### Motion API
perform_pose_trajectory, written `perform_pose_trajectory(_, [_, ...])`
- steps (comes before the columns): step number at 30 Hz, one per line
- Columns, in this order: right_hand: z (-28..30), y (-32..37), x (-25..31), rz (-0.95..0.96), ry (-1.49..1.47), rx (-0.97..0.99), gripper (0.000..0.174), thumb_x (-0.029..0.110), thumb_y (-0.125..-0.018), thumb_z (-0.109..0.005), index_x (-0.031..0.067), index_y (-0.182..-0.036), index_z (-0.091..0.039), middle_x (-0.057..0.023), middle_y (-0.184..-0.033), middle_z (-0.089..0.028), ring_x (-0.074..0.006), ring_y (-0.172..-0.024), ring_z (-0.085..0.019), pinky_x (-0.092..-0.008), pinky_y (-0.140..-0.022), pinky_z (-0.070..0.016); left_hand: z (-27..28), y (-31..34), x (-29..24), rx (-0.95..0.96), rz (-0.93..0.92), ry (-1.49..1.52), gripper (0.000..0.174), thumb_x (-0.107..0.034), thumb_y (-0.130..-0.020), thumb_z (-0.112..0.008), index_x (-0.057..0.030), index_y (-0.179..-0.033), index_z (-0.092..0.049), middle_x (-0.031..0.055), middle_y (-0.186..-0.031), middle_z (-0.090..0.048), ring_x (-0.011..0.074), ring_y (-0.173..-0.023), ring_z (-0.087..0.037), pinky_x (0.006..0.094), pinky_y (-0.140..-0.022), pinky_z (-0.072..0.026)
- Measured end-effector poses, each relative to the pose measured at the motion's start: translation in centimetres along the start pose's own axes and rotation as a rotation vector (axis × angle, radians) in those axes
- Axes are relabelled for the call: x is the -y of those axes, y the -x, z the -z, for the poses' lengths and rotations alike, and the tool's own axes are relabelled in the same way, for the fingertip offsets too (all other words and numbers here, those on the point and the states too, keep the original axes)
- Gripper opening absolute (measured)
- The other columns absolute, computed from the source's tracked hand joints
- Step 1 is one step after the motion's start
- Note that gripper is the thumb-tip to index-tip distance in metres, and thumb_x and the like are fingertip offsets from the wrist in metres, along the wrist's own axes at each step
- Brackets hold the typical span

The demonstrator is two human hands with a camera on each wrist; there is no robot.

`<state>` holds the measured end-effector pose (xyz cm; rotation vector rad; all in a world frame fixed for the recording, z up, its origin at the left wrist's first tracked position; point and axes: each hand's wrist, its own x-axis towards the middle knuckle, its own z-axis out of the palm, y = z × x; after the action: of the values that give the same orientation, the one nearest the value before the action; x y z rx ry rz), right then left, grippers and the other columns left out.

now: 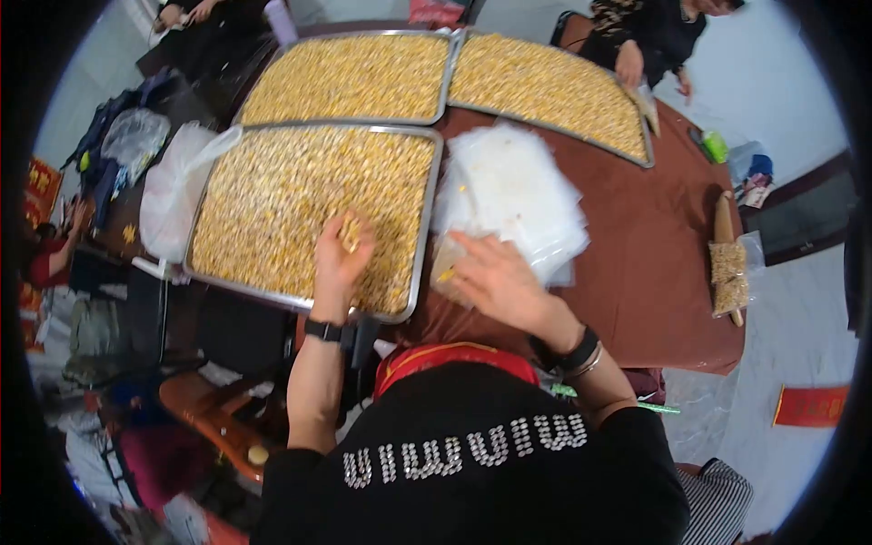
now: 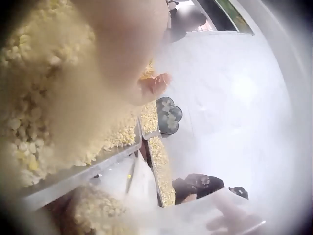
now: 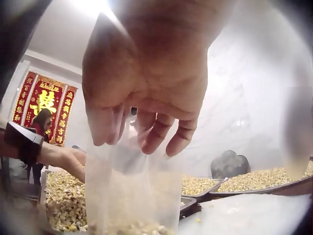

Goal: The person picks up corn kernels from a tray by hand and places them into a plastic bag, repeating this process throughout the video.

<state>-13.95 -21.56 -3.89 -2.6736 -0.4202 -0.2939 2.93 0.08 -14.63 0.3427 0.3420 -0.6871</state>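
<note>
My left hand is over the near metal tray, its fingers curled round some small pale yellow pieces. The same kind of pieces, like kernels or split beans, covers the tray in a thick layer. To the right of the tray, my right hand holds a clear plastic bag by its upper part. The right wrist view shows the fingers pointing down at the bag's mouth, with pieces at its bottom. In the left wrist view the left hand is blurred and mostly hides what it grips.
A stack of flat clear bags lies on the brown tablecloth. Two more full trays stand behind. A filled bag lies at the right table edge. A white plastic bag sits left. Another person's hand is at the far right.
</note>
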Motion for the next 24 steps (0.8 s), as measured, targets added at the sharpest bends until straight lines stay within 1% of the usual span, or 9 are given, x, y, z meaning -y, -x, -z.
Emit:
perform_pose_trajectory(1, [0.1,0.0,0.1,-0.006,0.013,-0.003,0.012,0.018,-0.079,-0.059,0.0068,-0.079,-0.057,-0.0153,-0.125,-0.048,-0.0311,-0.091,-0.051,-0.0399,-0.077,-0.0423,-0.5,-0.1,0.0,0.105,0.043,-0.007,0.020,-0.019,-0.086,-0.052,-0.0056,-0.100,-0.054,0.0063,-0.084,-0.054,0.0151,-0.075,-0.050,0.0232,-0.058,-0.0383])
perform_pose_trajectory(4, [-0.2,0.5,0.6,-0.035,-0.052,-0.015,0.011,0.015,-0.077,-0.061,0.0057,-0.079,-0.056,-0.0159,-0.126,-0.047,-0.0319,-0.090,-0.054,-0.0401,-0.076,-0.0446,-5.3,2.5,1.3,0.031,0.110,0.061,0.017,-0.018,-0.086,-0.052,-0.0056,-0.097,-0.054,0.0071,-0.084,-0.056,0.0151,-0.074,-0.051,0.0238,-0.057,-0.0392])
perform_pose_trajectory(6, [-0.2,0.8,0.7,-0.061,-0.113,-0.026,0.011,0.013,-0.076,-0.062,0.0050,-0.079,-0.056,-0.0162,-0.127,-0.046,-0.0325,-0.089,-0.055,-0.0402,-0.076,-0.0459,-7.6,3.8,2.5,0.251,0.187,-0.021,0.015,-0.018,-0.086,-0.052,-0.0055,-0.094,-0.056,0.0078,-0.083,-0.057,0.0154,-0.072,-0.053,0.0244,-0.054,-0.0400])
perform_pose_trajectory(9, [-0.1,1.3,1.0,-0.064,-0.068,0.012,0.011,0.013,-0.076,-0.062,0.0073,-0.084,-0.060,-0.0200,-0.128,-0.044,-0.0331,-0.091,-0.058,-0.0396,-0.076,-0.0471,-10.4,5.4,5.0,0.309,0.291,0.002,0.014,-0.019,-0.087,-0.052,-0.0055,-0.091,-0.056,0.0090,-0.081,-0.057,0.0167,-0.070,-0.054,0.0263,-0.054,-0.0433])
perform_pose_trajectory(12, [-0.2,1.6,1.1,-0.052,-0.066,-0.038,0.010,0.013,-0.076,-0.062,0.0074,-0.084,-0.060,-0.0194,-0.126,-0.045,-0.0319,-0.092,-0.057,-0.0409,-0.076,-0.0462,-12.1,6.3,7.7,0.286,0.296,-0.029,0.019,-0.019,-0.088,-0.050,-0.0032,-0.098,-0.055,0.0108,-0.082,-0.056,0.0191,-0.071,-0.054,0.0300,-0.059,-0.0463])
perform_pose_trajectory(14, [0.0,1.7,1.3,-0.089,-0.024,-0.033,0.011,0.013,-0.074,-0.063,0.0075,-0.083,-0.060,-0.0187,-0.122,-0.047,-0.0302,-0.092,-0.056,-0.0420,-0.076,-0.0455,-12.6,6.1,9.0,0.244,0.307,-0.050,0.019,-0.021,-0.088,-0.049,-0.0039,-0.095,-0.054,0.0091,-0.078,-0.055,0.0200,-0.070,-0.054,0.0335,-0.062,-0.0482])
perform_pose_trajectory(18, [0.5,2.4,1.3,-0.123,0.014,0.011,0.012,0.014,-0.073,-0.064,0.0074,-0.082,-0.060,-0.0147,-0.116,-0.050,-0.0284,-0.090,-0.055,-0.0419,-0.075,-0.0448,-11.7,5.4,10.7,0.203,0.148,-0.207,0.014,-0.020,-0.088,-0.048,-0.0061,-0.089,-0.052,0.0073,-0.078,-0.055,0.0189,-0.071,-0.054,0.0345,-0.067,-0.0470])
perform_pose_trajectory(20, [0.4,2.8,1.2,-0.120,-0.020,-0.044,0.011,0.014,-0.073,-0.065,0.0070,-0.080,-0.060,-0.0108,-0.112,-0.052,-0.0266,-0.087,-0.055,-0.0402,-0.074,-0.0446,-11.3,5.0,11.3,0.224,-0.020,-0.374,0.011,-0.017,-0.087,-0.047,-0.0066,-0.089,-0.051,0.0067,-0.078,-0.054,0.0183,-0.076,-0.053,0.0328,-0.071,-0.0444])
perform_pose_trajectory(24, [0.0,3.4,1.1,-0.212,-0.106,-0.047,0.011,0.014,-0.073,-0.064,0.0067,-0.079,-0.060,-0.0084,-0.112,-0.052,-0.0255,-0.084,-0.055,-0.0394,-0.074,-0.0440,-12.1,5.5,11.8,0.228,-0.147,-0.467,0.009,-0.015,-0.084,-0.047,-0.0065,-0.087,-0.050,0.0065,-0.081,-0.053,0.0181,-0.081,-0.051,0.0324,-0.076,-0.0410])
